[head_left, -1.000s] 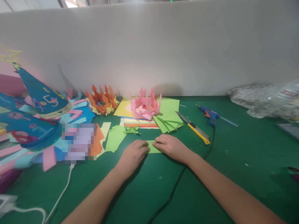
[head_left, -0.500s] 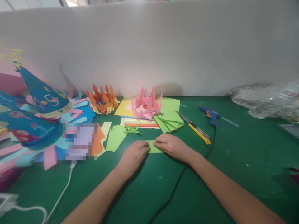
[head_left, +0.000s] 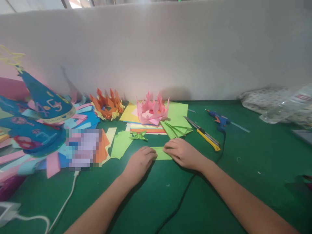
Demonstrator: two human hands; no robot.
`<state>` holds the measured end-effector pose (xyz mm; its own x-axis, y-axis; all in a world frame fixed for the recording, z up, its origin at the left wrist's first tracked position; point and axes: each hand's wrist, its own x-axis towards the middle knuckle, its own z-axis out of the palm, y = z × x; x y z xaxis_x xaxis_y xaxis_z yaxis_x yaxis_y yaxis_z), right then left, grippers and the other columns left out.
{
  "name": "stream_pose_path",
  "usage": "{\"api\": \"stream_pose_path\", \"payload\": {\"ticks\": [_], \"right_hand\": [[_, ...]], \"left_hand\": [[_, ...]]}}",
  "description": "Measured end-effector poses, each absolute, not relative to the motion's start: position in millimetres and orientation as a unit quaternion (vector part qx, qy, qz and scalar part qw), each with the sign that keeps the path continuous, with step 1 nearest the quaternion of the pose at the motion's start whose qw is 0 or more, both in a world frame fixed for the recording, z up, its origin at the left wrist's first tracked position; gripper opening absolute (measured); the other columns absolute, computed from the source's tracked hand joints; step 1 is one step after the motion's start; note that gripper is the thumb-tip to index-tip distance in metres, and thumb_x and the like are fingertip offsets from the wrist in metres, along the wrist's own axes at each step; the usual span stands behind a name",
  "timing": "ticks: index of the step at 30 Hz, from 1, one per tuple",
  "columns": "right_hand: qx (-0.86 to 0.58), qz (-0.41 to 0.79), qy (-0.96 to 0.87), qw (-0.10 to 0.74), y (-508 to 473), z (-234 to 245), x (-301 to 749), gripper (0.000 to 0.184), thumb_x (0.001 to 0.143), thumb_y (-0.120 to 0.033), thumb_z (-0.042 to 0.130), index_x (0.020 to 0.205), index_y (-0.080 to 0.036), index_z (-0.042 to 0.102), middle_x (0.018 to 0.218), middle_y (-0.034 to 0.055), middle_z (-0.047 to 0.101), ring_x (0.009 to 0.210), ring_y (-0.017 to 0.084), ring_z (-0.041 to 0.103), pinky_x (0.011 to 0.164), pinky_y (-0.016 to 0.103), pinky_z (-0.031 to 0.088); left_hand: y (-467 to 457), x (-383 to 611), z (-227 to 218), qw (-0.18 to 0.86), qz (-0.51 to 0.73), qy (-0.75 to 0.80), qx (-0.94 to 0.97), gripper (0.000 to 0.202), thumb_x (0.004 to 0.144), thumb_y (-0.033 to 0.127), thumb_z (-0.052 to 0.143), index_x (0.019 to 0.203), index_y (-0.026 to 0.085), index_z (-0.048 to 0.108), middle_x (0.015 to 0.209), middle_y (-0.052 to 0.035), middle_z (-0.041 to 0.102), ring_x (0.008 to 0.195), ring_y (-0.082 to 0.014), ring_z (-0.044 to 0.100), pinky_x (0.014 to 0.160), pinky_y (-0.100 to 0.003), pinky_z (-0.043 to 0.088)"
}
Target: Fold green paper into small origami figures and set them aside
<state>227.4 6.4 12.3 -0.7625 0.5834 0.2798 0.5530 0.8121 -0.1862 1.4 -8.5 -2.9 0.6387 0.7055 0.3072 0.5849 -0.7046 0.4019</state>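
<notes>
A strip of light green paper [head_left: 161, 153], which looks folded, lies flat on the green table [head_left: 151, 201]. My left hand [head_left: 139, 163] holds its left end, fingers bent and pressed together. At the right end, the closed fingers of my right hand [head_left: 183, 152] press on the paper; both ends are hidden under the hands. Just beyond sit a small folded green paper star [head_left: 138, 135] and, to its left, a stack of green paper pieces [head_left: 120, 144]. Folded green pieces [head_left: 175, 129] lie fanned out past my right hand.
A yellow utility knife [head_left: 205, 136], blade out, and a blue glue gun [head_left: 218, 119] with a black cord lie to the right. Pink [head_left: 152, 109] and orange [head_left: 107, 105] paper crowns stand behind. Blue party hats [head_left: 46, 96] are left; a plastic bottle [head_left: 285, 104] lies far right.
My right hand has slid slightly to the right along the green paper, so a little more of it shows between the hands. My left hand has stayed in place.
</notes>
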Motion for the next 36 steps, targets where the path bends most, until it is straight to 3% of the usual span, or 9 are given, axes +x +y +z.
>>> {"api": "stream_pose_path", "payload": {"ticks": [12,21,24,31,36], "right_hand": [[-0.312,0.036,-0.932,0.18,5.1,15.4,237.6,0.025,0.086,-0.012,0.043,0.097,-0.014,0.066,0.095,0.0109,0.064,0.093,0.022,0.053,0.081,0.039,0.042],[-0.329,0.048,-0.931,0.153,4.4,11.0,210.2,0.028,0.092,-0.015,0.037,0.105,-0.012,0.061,0.098,0.0118,0.061,0.086,0.02,0.051,0.077,0.035,0.042],[-0.329,0.058,-0.933,0.134,6.1,10.3,204.9,0.029,0.091,-0.012,0.037,0.108,-0.012,0.059,0.101,0.0115,0.059,0.085,0.019,0.049,0.076,0.033,0.043],[-0.301,0.047,-0.949,0.084,16.1,13.8,199.0,0.042,0.083,0.0,0.039,0.12,-0.013,0.054,0.1,0.0109,0.057,0.085,0.019,0.05,0.071,0.029,0.043],[-0.284,0.026,-0.957,0.044,21.9,19.3,187.1,0.043,0.083,-0.005,0.043,0.124,-0.016,0.052,0.092,0.0086,0.056,0.076,0.018,0.05,0.063,0.029,0.04]], "left_hand": [[-9.7,1.6,-1.8,0.122,0.207,0.366,0.899,0.022,0.088,0.011,0.044,0.096,0.016,0.064,0.098,-0.0059,0.066,0.095,-0.0182,0.058,0.084,-0.034,0.051],[-11.9,5.6,-1.2,0.09,0.186,0.372,0.905,0.021,0.089,0.011,0.044,0.096,0.016,0.063,0.1,-0.006,0.066,0.095,-0.0173,0.058,0.084,-0.031,0.05],[-16.8,11.2,0.6,0.04,0.135,0.377,0.916,0.021,0.086,0.009,0.046,0.101,0.013,0.062,0.101,-0.0089,0.067,0.093,-0.0204,0.058,0.084,-0.035,0.049],[-32.9,22.7,-3.7,-0.043,0.013,0.398,0.916,0.045,0.073,-0.003,0.045,0.116,0.002,0.055,0.115,-0.0213,0.061,0.083,-0.0253,0.061,0.066,-0.035,0.05],[-38.2,23.4,-5.1,-0.045,0.009,0.433,0.9,0.056,0.068,-0.006,0.045,0.122,0.008,0.052,0.117,-0.0177,0.061,0.069,-0.0191,0.062,0.051,-0.026,0.048]]}}
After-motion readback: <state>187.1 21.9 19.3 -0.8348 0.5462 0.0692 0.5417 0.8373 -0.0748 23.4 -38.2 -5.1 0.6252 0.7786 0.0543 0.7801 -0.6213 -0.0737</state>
